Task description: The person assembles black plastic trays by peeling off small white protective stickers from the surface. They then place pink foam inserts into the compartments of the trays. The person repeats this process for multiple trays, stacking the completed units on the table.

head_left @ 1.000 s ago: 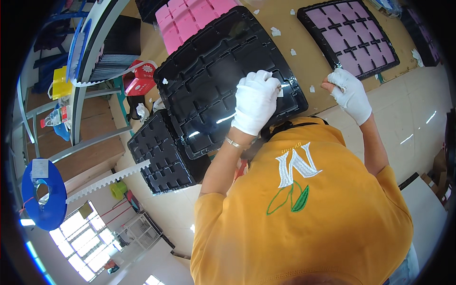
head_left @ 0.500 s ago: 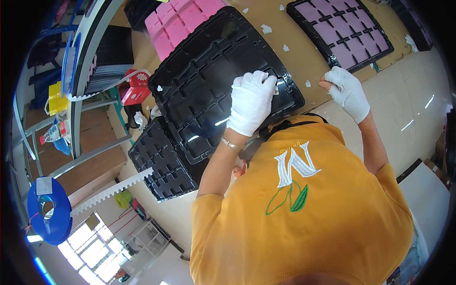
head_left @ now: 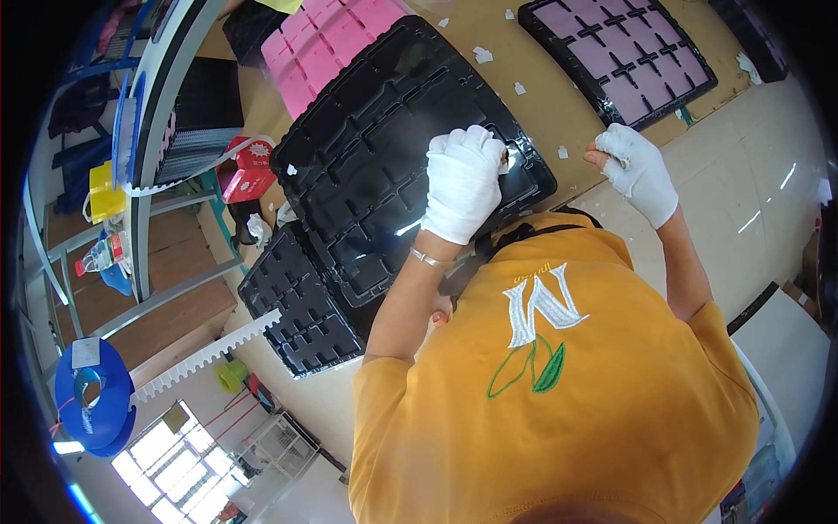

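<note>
My left hand [head_left: 463, 185], in a white glove with bare fingertips, is closed over the right part of a large black plastic tray [head_left: 393, 113] with moulded ridges. A small white piece [head_left: 504, 168] shows at its fingertips, seemingly pinched there. My right hand [head_left: 640, 175], also gloved, is held off to the right at the table edge, thumb and fingers pressed together. Whatever it may hold is too small to make out. A black tray with a purple lining [head_left: 624, 61] lies just beyond it.
Pink moulded sheets [head_left: 319, 44] lie behind the large tray, and small white scraps [head_left: 483, 55] are scattered on the brown tabletop [head_left: 532, 113]. Another black tray [head_left: 301, 301] leans at the near left. A red box [head_left: 249, 166], shelving and a blue reel [head_left: 92, 393] stand left.
The view has shifted slightly. My left fingers have turned a little around the small white piece. The right hand stays nearly where it was.
</note>
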Demonstrator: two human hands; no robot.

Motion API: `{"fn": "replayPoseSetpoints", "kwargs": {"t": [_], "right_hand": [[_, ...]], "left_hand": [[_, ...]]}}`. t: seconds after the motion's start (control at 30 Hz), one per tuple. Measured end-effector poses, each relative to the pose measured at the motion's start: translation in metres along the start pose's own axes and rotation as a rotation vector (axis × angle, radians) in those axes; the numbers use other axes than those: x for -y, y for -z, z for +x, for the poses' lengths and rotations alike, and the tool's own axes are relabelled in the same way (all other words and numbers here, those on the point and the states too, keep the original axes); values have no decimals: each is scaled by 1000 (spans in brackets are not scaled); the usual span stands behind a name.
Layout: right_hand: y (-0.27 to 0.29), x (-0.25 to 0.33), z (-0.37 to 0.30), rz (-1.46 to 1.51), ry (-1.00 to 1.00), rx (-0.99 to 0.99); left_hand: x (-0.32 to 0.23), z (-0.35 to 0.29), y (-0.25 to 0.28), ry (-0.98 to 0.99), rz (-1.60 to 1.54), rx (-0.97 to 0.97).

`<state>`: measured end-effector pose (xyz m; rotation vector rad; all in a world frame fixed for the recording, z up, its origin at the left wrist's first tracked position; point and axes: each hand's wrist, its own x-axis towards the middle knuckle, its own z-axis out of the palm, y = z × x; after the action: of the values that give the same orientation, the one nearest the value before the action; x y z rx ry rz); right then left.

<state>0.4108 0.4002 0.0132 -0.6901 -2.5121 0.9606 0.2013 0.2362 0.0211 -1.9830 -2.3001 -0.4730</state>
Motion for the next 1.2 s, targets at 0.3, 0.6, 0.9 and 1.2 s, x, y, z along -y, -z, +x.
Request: {"fn": "replayPoseSetpoints", "kwargs": {"t": [0.3, 0.6, 0.9, 1.2], "right_hand": [[-9, -5, -11, 32, -33, 34], [-16, 7, 16, 32, 92, 119], [-25, 23, 49, -11, 39, 124], [-32, 27, 84, -27, 90, 158]], "left_hand": [[-16, -53, 40, 46, -4, -268], [270, -162, 114, 963, 593, 59], [237, -112, 78, 514, 367, -138], [243, -100, 88, 522, 173, -272]]}}
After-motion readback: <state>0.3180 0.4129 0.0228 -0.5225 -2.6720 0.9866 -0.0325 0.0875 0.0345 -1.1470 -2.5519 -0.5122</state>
